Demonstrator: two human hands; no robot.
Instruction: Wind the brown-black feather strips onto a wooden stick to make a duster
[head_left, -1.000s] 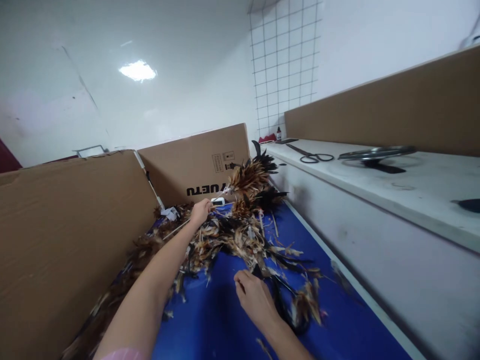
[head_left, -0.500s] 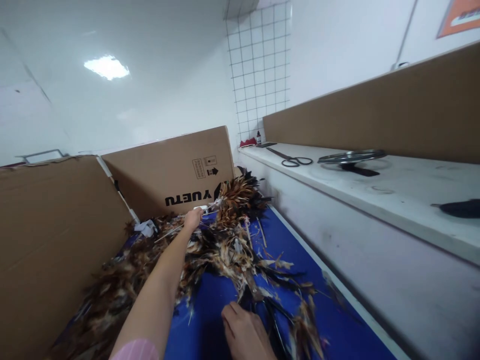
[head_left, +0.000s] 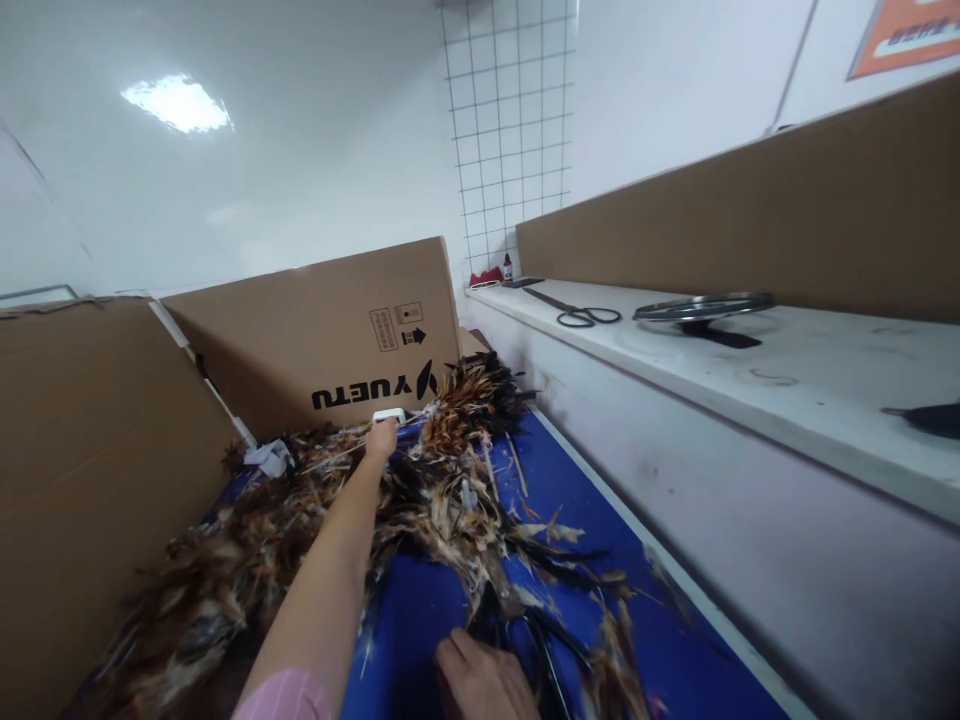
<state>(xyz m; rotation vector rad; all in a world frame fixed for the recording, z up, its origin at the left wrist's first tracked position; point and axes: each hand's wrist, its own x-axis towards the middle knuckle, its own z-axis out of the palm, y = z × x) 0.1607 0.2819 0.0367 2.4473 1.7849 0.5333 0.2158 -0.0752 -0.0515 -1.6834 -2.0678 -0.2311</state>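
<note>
My left hand (head_left: 382, 438) is stretched far forward over the feathers, its fingers curled at a small white object (head_left: 388, 414) at the back of the blue tabletop (head_left: 424, 605). What the fingers hold, if anything, is too small to tell. Close to me, my right hand (head_left: 486, 678) lies low on the tabletop with its fingers bent and their tips hidden. Just to its right is a pair of black-handled scissors (head_left: 551, 655), blades towards the feathers. Brown, black and cream feathers (head_left: 450, 505) lie in a loose heap between my hands. Behind them stands a thicker feather bunch (head_left: 469, 400).
Cardboard walls (head_left: 97, 440) edge the table at left and back. A crumpled white scrap (head_left: 270, 457) lies at the back left. Along the right runs a raised white shelf (head_left: 795, 390) with another pair of scissors (head_left: 581, 315) and a round metal-rimmed disc (head_left: 701, 307).
My view has shifted slightly, moving the scene a little to the left. My left hand is now closer against the white object. My right hand stays low beside the scissors.
</note>
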